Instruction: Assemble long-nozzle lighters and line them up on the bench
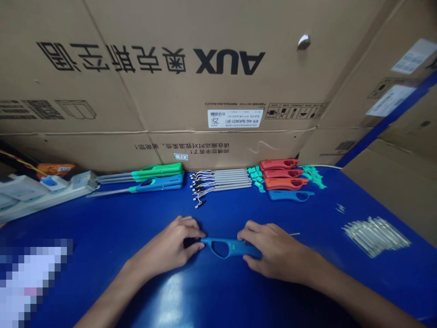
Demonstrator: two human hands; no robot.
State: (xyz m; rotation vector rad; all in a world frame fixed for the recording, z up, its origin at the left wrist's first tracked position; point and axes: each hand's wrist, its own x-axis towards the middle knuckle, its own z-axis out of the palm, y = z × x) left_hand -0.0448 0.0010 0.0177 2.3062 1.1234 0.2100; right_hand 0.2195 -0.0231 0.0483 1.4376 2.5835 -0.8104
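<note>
Blue handle (227, 247), apparently partway built

It lies level over the tabletop (136, 212), loop end to the left; whether it touches the surface cannot be told. The left hand (179, 239) pinches its narrow tip between thumb and fingers. The right hand (273, 248) is clamped around its broad end. A small green mark shows on its side. No long shaft is visible at the tip, though the fingers partly cover that spot, and the loop looks bare, so the piece seems unfinished.

Beyond the handle and to its left lie a green lighter (159, 170) and a blue lighter (159, 183), with thin metal shafts reaching out from them; these look done.

Straight beyond the handle sit a row of wired sticks (232, 178) and a cluster of teal caps (256, 175). Beyond it to the right are three reddish casings (280, 174) and a blue casing (290, 196), all shaftless, with teal clips (312, 175) beside them. Well to the handle's right rests a batch of shiny tubes (375, 236). All these look unused, so a fair share appears left.
</note>
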